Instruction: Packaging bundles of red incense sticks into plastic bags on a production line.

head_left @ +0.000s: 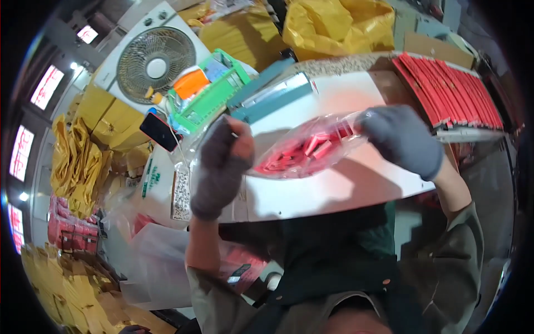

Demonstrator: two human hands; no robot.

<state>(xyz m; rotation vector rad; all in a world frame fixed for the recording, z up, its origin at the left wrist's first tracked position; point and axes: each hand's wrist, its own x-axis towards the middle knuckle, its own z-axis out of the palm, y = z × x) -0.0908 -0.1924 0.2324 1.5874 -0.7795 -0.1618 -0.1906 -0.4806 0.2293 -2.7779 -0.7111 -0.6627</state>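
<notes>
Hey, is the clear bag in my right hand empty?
No, red pieces show through the clear bag, whose end the gloved right hand holds.

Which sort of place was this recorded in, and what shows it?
Likely a packing workshop: the gloved left hand and right hand hold a clear plastic bag of red pieces, long red strips lie in a row at the right, and a large yellow plastic bag stands beyond.
</notes>
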